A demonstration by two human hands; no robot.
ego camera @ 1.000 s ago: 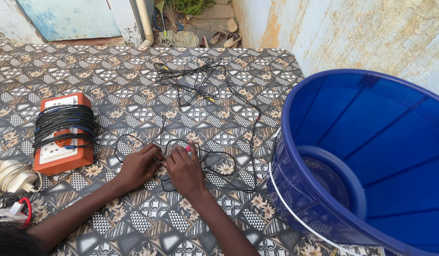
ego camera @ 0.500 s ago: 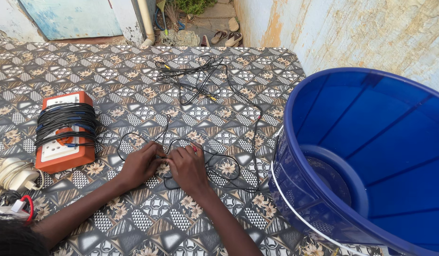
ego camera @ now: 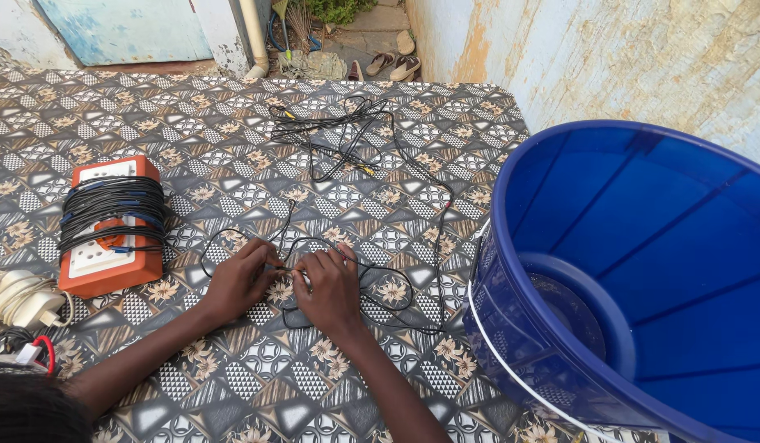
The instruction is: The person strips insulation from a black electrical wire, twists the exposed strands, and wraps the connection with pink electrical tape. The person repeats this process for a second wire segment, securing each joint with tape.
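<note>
A thin black cable (ego camera: 339, 156) lies tangled across the patterned mat (ego camera: 232, 164), looping from the far side down to my hands. My left hand (ego camera: 239, 280) and my right hand (ego camera: 331, 287) rest side by side on the mat, fingers pinching the same stretch of the cable between them. Loops of the cable curl around both hands.
An orange extension socket box (ego camera: 109, 230) wrapped in black cord sits to the left. A white coiled cord (ego camera: 19, 299) and red wires (ego camera: 35, 349) lie at the left edge. A big blue plastic barrel (ego camera: 643, 271) stands at the right. Sandals (ego camera: 392, 61) lie beyond the mat.
Both hands stay in the same spot; the fingers have shifted slightly along the cable and the loop near them has changed shape a little.
</note>
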